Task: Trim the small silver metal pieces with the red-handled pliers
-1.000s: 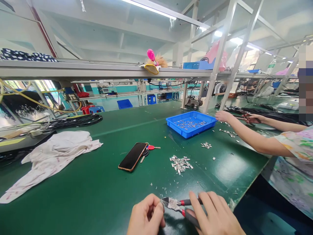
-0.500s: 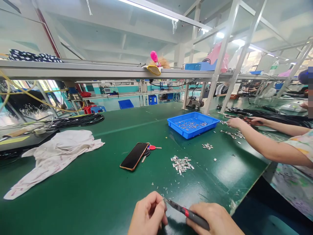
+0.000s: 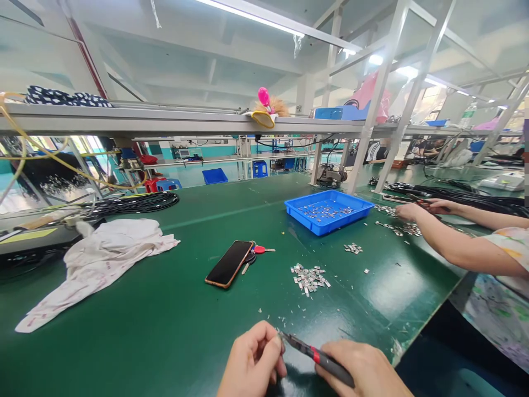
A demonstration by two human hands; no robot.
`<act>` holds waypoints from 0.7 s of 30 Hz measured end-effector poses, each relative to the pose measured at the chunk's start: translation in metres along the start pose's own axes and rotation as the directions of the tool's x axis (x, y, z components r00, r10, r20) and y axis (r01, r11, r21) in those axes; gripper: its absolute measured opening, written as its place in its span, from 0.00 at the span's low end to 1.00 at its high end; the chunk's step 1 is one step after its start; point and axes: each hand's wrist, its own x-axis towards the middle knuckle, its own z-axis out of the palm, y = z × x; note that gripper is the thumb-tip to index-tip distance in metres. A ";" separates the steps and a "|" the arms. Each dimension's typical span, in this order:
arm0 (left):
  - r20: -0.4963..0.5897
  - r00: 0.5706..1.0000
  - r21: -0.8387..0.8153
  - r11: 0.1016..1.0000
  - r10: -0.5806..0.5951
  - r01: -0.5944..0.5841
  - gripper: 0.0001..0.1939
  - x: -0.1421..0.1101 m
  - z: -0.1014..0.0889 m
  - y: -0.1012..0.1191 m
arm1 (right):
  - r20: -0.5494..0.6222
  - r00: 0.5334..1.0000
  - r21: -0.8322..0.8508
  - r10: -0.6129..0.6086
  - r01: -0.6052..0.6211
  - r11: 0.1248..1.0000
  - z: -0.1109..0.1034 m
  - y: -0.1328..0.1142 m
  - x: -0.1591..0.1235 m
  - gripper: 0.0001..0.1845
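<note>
At the bottom of the view, my left hand (image 3: 256,355) is closed in a pinch. Between its thumb and fingertips is a small metal piece (image 3: 279,334), mostly hidden. Wrapped around the dark grey handles of hand cutters (image 3: 308,350) with a red band is my right hand (image 3: 359,366). The jaws meet the pinched piece at my left fingertips. Just beyond, a pile of small silvery metal pieces (image 3: 309,279) lies on the green tabletop (image 3: 157,331), with tiny offcuts scattered between it and my hands.
A blue tray (image 3: 328,220) holds many small pieces. A phone (image 3: 230,264) lies beside keys (image 3: 259,250), with white cloth (image 3: 111,253) farther left. A smaller heap (image 3: 353,248) sits before the tray. At right, a co-worker's hands (image 3: 409,212) work near more pieces.
The whole scene has shifted slightly rightward in view. My hands keep nearly the same hold, with the cutter jaws still at the left fingertips. The co-worker's near hand has moved slightly.
</note>
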 end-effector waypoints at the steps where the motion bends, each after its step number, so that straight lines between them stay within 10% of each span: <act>1: 0.014 1.000 -0.028 1.000 0.000 0.001 0.27 0.000 0.000 0.001 | 0.131 0.990 0.072 0.060 -0.070 0.995 -0.002 -0.001 0.002 0.16; 8: -0.001 1.000 -0.089 0.996 -0.028 0.028 0.30 0.001 0.001 0.005 | 0.392 0.910 0.206 0.132 -0.227 0.952 -0.014 -0.008 0.012 0.20; 13: -0.035 0.997 -0.073 0.995 -0.064 0.061 0.29 0.001 0.003 0.005 | -0.095 0.995 -0.047 0.000 -0.004 0.999 0.003 -0.001 0.000 0.13; 17: -0.069 0.993 -0.067 0.994 -0.095 0.090 0.27 0.000 0.004 0.008 | -0.434 0.869 -0.408 -0.238 0.046 0.912 0.003 -0.002 -0.001 0.17; 21: -0.084 0.991 -0.046 0.994 -0.105 0.101 0.26 0.000 0.005 0.008 | -0.426 0.840 -0.592 -0.337 0.023 0.806 0.000 -0.004 0.002 0.13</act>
